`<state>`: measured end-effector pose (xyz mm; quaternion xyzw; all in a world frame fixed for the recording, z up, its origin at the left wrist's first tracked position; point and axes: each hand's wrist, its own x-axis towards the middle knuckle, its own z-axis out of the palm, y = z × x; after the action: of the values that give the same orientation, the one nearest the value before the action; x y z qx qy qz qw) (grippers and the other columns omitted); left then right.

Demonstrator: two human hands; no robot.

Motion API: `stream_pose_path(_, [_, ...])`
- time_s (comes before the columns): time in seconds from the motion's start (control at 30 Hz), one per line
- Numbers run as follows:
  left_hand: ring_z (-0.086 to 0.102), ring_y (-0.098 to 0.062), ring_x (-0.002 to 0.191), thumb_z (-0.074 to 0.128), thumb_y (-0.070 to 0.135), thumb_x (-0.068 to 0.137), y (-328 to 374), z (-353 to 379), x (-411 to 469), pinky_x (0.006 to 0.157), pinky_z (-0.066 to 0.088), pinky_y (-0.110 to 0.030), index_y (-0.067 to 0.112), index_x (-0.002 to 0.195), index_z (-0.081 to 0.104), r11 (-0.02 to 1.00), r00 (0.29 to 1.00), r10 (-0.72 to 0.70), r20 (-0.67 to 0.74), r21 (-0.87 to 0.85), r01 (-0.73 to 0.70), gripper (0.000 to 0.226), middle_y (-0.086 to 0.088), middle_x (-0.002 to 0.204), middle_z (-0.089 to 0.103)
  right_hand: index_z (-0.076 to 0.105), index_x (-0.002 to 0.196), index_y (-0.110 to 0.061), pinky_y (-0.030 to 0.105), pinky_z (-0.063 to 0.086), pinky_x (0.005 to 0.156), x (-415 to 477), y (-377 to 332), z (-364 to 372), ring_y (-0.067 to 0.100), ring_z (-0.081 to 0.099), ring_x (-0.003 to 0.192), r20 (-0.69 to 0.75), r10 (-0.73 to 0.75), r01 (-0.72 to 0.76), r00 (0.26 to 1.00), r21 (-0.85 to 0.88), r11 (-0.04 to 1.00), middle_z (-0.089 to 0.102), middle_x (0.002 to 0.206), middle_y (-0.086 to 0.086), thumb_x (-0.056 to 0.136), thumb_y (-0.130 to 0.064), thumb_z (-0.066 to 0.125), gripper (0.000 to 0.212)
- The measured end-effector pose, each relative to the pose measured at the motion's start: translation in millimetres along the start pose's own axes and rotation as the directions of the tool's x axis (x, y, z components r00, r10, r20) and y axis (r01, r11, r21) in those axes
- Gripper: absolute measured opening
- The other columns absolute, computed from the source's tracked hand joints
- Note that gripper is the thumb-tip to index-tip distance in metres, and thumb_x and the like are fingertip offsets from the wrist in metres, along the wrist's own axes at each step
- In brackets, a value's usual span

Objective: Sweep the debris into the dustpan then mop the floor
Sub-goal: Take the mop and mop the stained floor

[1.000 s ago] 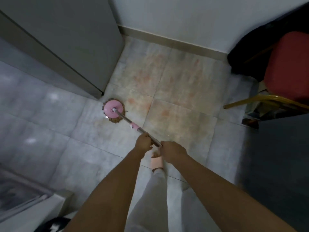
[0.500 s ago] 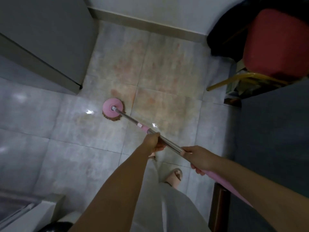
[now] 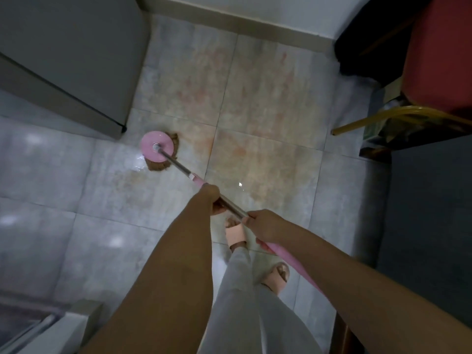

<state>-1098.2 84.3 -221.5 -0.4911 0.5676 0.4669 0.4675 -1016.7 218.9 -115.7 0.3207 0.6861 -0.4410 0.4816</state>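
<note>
A mop with a round pink head (image 3: 157, 146) and brown strands rests on the tiled floor (image 3: 258, 103) beside the corner of a grey cabinet. Its metal and pink handle (image 3: 178, 166) slants down to the right. My left hand (image 3: 212, 200) grips the metal part of the handle. My right hand (image 3: 264, 227) grips it lower, where the pink grip begins. The floor tiles ahead carry reddish stains, and wet gleams show near the mop head. No dustpan is in view.
A grey cabinet (image 3: 71, 60) fills the upper left. A red chair (image 3: 439, 54) with a yellow metal leg (image 3: 378, 120) stands at the right, above a dark surface (image 3: 429, 213). My feet in pink sandals (image 3: 236, 233) stand below the hands. A pale ledge (image 3: 51, 330) lies lower left.
The mop head has slid back and forth near the cabinet corner, now pushed toward it. My right hand moved from beside the left hand to lower on the handle.
</note>
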Motion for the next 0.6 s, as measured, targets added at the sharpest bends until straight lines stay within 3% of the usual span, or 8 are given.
stream_pose_path(0.07, [0.064,-0.024,0.073,0.04,0.02,0.102,21,-8,12,0.063,0.057,-0.033,0.001,0.107,0.048,0.998,0.999,0.011,-0.032,0.057,-0.009,0.022,-0.014,0.079,0.06,0.061,0.09,-0.014,0.014,0.031,0.033,11,-16,2,0.005,0.046,0.032,-0.023,0.075,-0.07,0.997,0.168,0.983,0.048,0.061,0.001,0.098,-0.031,0.053,0.02])
stream_pose_path(0.13, [0.06,-0.022,0.066,0.041,0.02,0.102,34,-14,21,0.053,0.053,-0.031,0.002,0.107,0.047,0.997,0.998,0.018,-0.057,0.076,-0.013,0.02,-0.012,0.077,0.059,0.051,0.076,-0.013,0.011,0.028,0.028,20,-19,3,0.0,0.04,0.025,-0.043,0.142,-0.127,0.989,0.25,0.96,0.047,0.062,0.002,0.097,-0.025,0.054,0.025])
stream_pose_path(0.23, [0.062,-0.022,0.069,0.044,0.025,0.101,24,-15,32,0.053,0.053,-0.031,0.005,0.114,0.046,0.998,0.999,0.013,-0.039,0.058,-0.011,0.024,-0.012,0.083,0.06,0.047,0.069,-0.012,0.008,0.026,0.028,19,-7,8,-0.004,0.035,0.019,0.011,0.215,-0.21,0.977,0.263,0.942,0.044,0.061,0.002,0.1,-0.015,0.048,0.031])
stream_pose_path(0.4, [0.063,-0.021,0.068,0.045,0.032,0.101,-20,-2,19,0.048,0.05,-0.029,0.005,0.111,0.047,0.996,0.995,0.073,-0.072,0.064,-0.069,0.029,-0.011,0.083,0.06,0.048,0.072,-0.01,0.01,0.025,0.026,-10,19,14,-0.002,0.033,0.016,0.051,0.254,-0.257,0.966,0.319,0.912,0.042,0.061,0.002,0.102,-0.019,0.046,0.031])
stream_pose_path(0.47, [0.063,-0.025,0.072,0.045,0.028,0.101,-36,12,1,0.059,0.056,-0.035,0.004,0.11,0.046,0.996,0.997,0.08,-0.02,0.029,-0.08,0.027,-0.013,0.084,0.06,0.057,0.082,-0.01,0.013,0.027,0.03,-30,31,4,0.004,0.039,0.024,0.034,0.194,-0.196,0.98,0.295,0.935,0.044,0.059,0.003,0.101,-0.028,0.048,0.028])
stream_pose_path(0.53, [0.064,-0.032,0.085,0.052,0.022,0.098,-58,36,-17,0.085,0.056,-0.047,0.001,0.116,0.045,0.999,0.994,0.047,0.099,-0.027,-0.044,0.029,-0.019,0.092,0.061,0.066,0.099,-0.017,0.016,0.028,0.04,-56,53,-15,0.012,0.04,0.037,0.032,0.097,-0.102,0.995,0.225,0.969,0.045,0.056,0.005,0.1,-0.033,0.047,0.025])
stream_pose_path(0.6, [0.064,-0.033,0.09,0.063,0.021,0.092,-86,69,-34,0.092,0.054,-0.049,0.0,0.118,0.049,0.996,0.979,0.014,0.205,0.083,-0.031,0.036,-0.019,0.093,0.061,0.065,0.098,-0.031,0.017,0.03,0.042,-87,87,-36,0.013,0.04,0.04,0.008,0.054,-0.055,0.999,0.145,0.988,0.047,0.055,0.005,0.1,-0.035,0.046,0.02])
